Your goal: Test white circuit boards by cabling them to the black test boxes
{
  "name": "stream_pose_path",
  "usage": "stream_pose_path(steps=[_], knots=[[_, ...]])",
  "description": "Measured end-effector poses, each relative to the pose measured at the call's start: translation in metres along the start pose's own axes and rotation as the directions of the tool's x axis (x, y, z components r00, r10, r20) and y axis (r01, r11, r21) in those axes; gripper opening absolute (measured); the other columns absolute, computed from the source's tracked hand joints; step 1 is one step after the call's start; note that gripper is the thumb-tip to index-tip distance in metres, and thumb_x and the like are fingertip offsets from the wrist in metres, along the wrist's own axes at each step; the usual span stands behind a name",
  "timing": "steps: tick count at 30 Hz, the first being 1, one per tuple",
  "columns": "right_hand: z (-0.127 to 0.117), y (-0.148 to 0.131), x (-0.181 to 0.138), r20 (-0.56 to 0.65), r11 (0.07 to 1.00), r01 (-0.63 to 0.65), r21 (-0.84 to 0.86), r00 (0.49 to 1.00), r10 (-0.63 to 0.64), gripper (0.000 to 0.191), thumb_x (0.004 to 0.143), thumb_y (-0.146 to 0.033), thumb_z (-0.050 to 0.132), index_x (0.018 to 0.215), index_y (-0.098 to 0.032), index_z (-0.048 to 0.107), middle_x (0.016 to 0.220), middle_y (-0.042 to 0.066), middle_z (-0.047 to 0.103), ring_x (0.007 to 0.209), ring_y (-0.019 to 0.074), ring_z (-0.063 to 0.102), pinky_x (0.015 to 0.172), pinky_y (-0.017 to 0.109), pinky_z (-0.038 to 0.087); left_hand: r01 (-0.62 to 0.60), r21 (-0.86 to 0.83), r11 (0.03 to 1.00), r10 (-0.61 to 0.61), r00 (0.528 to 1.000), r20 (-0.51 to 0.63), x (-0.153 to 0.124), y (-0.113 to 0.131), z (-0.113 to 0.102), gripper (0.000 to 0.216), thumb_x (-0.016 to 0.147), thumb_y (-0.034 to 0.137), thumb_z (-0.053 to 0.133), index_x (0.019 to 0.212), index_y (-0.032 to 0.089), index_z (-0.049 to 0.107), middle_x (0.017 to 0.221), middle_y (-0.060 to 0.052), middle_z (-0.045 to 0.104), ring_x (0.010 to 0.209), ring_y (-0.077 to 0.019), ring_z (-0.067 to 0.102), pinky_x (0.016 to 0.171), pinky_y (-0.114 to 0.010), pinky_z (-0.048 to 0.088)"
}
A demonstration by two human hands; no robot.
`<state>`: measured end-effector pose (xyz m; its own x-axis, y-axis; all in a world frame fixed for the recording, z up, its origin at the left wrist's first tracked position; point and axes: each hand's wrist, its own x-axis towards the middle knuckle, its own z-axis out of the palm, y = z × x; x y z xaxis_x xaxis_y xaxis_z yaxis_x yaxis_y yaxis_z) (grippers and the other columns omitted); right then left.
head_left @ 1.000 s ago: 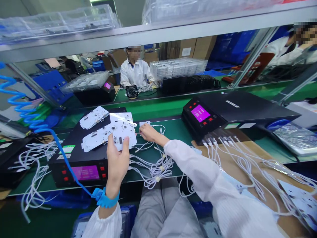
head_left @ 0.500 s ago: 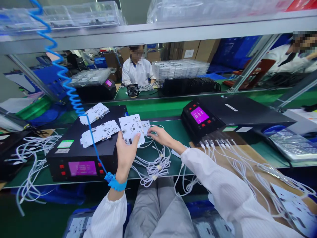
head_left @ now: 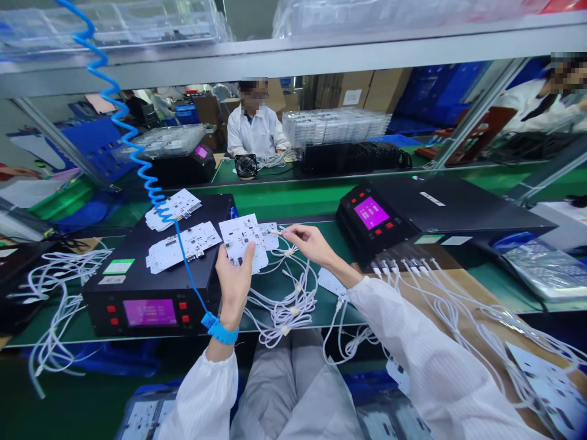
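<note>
My left hand (head_left: 235, 275) is closed on the edge of a white circuit board (head_left: 241, 237), thumb across its face. The board is tilted up over the green bench and has a narrower section on its right. Just off that section, my right hand (head_left: 312, 244) pinches a small white cable plug (head_left: 277, 232) between thumb and fingertips. Whether the plug touches the board's edge, I cannot tell. Beneath both hands lies a bundle of white cables (head_left: 293, 311). A blue wrist strap (head_left: 222, 330) circles my left wrist.
White boards (head_left: 183, 244) lie on a black tester (head_left: 156, 293) at left. A second tester (head_left: 389, 214) stands right, with several white cables plugged in. The blue coiled cord (head_left: 123, 113) hangs in front of the left tester. A metal shelf (head_left: 293, 55) crosses above; a person (head_left: 254, 128) sits opposite.
My right hand has moved a little to the right, and the white plug at its fingertips now shows clearly. The circuit board stays in my left hand, nearly in place.
</note>
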<state>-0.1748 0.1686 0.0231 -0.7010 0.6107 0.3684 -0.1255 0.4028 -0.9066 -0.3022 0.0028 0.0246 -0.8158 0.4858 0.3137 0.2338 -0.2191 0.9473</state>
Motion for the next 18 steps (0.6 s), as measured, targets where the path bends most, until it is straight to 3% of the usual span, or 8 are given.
stream_pose_path(steps=[10,18], knots=[[0.003,-0.006,0.000,-0.011,0.996,-0.055,0.068,0.998,0.056,0.036,0.087,-0.052,0.068,0.084,-0.018,0.077,0.084,0.003,0.071,0.081,0.0174,0.058,0.078,0.031,0.043,0.031,-0.041,0.999,-0.031,1.000,0.005,-0.002,0.005,0.000,0.055,0.085,0.047,0.081,0.130,0.019,0.068,0.128,-0.014,0.073,0.118,-0.0277,0.071,0.103,-0.041,0.059],[-0.006,-0.015,-0.002,0.109,0.988,-0.153,-0.008,0.982,0.153,0.038,0.087,-0.054,0.066,0.083,-0.017,0.077,0.082,0.004,0.070,0.075,0.0165,0.054,0.065,0.028,0.038,0.042,0.009,0.999,-0.042,0.997,0.063,-0.001,0.007,-0.006,0.053,0.084,0.047,0.081,0.128,0.020,0.068,0.123,-0.012,0.075,0.114,-0.0277,0.073,0.101,-0.042,0.060]])
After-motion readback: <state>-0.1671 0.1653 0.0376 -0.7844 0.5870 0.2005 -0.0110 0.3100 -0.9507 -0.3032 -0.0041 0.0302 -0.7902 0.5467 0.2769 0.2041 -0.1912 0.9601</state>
